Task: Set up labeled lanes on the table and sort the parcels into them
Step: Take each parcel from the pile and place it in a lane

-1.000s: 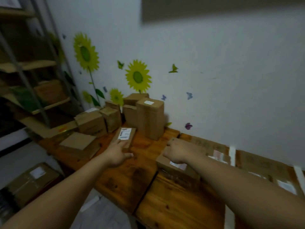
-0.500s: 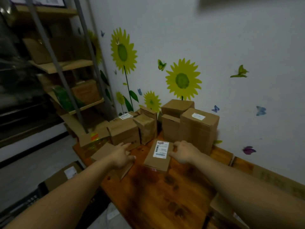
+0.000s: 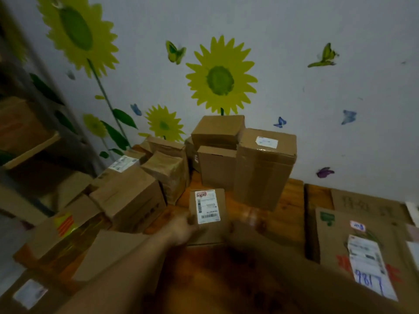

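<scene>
sorting step under way: labelled parcel at desk centre, gripped at its 8 o'clock corner by left hand; right hand blurred, grip not determinable; next likely: read label, carry to lane sheet at 4 o'clock.

Left forearm comes in from lower left; left hand holds the small parcel at its left edge. Right forearm comes in from lower right. Right hand is motion-blurred, finger pose unreadable.
</scene>
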Demonstrator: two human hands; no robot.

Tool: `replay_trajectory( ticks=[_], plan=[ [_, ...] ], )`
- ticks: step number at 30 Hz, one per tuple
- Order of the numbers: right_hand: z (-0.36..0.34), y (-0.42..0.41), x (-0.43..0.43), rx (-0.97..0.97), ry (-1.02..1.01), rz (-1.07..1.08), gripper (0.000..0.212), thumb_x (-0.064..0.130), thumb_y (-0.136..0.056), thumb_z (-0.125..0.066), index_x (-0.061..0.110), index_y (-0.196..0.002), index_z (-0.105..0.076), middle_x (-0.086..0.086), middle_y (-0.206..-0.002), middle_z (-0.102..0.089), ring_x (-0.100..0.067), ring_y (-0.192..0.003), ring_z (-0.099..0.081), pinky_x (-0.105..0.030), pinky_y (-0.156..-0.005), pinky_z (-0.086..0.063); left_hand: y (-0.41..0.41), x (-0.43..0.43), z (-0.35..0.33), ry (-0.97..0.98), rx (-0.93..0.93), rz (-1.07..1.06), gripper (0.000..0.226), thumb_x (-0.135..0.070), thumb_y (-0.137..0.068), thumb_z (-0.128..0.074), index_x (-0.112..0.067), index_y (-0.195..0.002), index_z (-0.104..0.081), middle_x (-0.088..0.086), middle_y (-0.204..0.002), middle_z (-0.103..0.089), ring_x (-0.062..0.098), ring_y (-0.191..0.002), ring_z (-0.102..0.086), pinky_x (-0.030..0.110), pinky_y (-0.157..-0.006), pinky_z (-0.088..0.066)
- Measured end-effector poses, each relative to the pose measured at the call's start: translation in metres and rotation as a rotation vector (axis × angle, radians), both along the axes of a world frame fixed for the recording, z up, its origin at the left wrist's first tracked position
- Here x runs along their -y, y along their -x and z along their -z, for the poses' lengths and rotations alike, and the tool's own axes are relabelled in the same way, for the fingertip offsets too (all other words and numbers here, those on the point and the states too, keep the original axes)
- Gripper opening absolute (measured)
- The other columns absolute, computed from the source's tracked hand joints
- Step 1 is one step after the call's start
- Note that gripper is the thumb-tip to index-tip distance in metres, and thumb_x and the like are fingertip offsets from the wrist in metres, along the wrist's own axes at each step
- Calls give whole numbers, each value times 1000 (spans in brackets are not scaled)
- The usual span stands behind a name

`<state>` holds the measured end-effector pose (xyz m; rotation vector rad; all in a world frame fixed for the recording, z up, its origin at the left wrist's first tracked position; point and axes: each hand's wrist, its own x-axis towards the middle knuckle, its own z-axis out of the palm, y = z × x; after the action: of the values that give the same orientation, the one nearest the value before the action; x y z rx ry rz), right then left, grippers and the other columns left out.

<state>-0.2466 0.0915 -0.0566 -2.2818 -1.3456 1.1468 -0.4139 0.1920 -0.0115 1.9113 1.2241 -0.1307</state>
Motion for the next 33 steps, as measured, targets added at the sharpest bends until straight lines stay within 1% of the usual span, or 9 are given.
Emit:
replay_trajectory(
  ticks=[4, 7, 10, 12, 14, 20, 24, 29, 33],
  plan=[
    [22, 25, -2, -230, -79, 216, 48, 33, -97, -50, 39, -140, -27, 21, -113, -25, 13, -104, -23, -3, -64, -18, -13, -16, 40, 205, 92, -25, 31, -25, -95, -50, -22, -127, -49, 3, -131, -52, 18, -116, -51, 27, -88, -39],
    [25, 43, -2, -278, -129, 349, 43, 19, -96, -54, 53, -104, -28, 21, -98, -32, 38, -78, -30, 5, -59, -34, -18, -16, 63, 384, 191, -89, 35, -20, -95, -50, -22, -129, -48, 5, -135, -50, 22, -122, -47, 34, -94, -38],
    [30, 44, 7, -274, -121, 530, 38, 15, -93, -56, 42, -110, -35, 17, -96, -39, 8, -92, -48, -5, -57, -38, -14, -16, 71, 365, 164, -137, 33, -15, -94, -52, -19, -127, -51, 6, -130, -53, 23, -119, -49, 33, -89, -39],
    [22, 43, 12, -264, -57, 604, 20, 17, -95, -52, 24, -114, -53, 13, -89, -53, -3, -82, -56, -9, -49, -37, -9, -17, 67, 369, 155, -195, 29, -11, -92, -53, -15, -121, -55, 7, -120, -59, 25, -109, -55, 33, -82, -45],
    [10, 39, 16, -261, -21, 624, 29, 19, -96, -52, 14, -124, -55, 4, -85, -60, -6, -68, -57, -13, -45, -40, -5, -18, 57, 449, 172, -219, 31, -9, -91, -53, -16, -121, -53, 3, -105, -61, 24, -94, -59, 36, -69, -50],
    [-41, 34, 47, -276, -211, 692, 67, 10, -86, -67, 19, -142, -32, 8, -108, -58, -8, -89, -57, -19, -63, -47, 2, 5, 10, 521, 407, -279, 64, 3, -88, -53, -29, -137, -27, -1, -101, -51, 27, -89, -58, 39, -50, -53],
    [-76, 40, 90, -257, -317, 636, 81, 7, -84, -68, 25, -148, -22, -4, -135, -52, -9, -94, -55, -22, -70, -49, 6, 49, -21, 438, 562, -245, 64, 2, -89, -53, -24, -141, -26, 4, -97, -59, 25, -88, -62, 39, -60, -53],
    [-109, 39, 163, -259, -504, 620, 69, 15, -87, -67, 25, -145, -30, 1, -127, -56, -11, -100, -55, -23, -80, -51, 15, 119, -58, 306, 674, -145, 59, 5, -87, -55, -22, -136, -35, 1, -89, -64, 15, -81, -63, 23, -49, -51],
    [-129, 39, 208, -247, -622, 619, 56, 21, -90, -63, 29, -139, -38, 13, -114, -60, -7, -98, -59, -24, -78, -54, 16, 165, -85, 230, 766, -112, 54, 5, -87, -56, -23, -130, -39, 3, -100, -66, 17, -93, -62, 29, -67, -52]
  ],
)
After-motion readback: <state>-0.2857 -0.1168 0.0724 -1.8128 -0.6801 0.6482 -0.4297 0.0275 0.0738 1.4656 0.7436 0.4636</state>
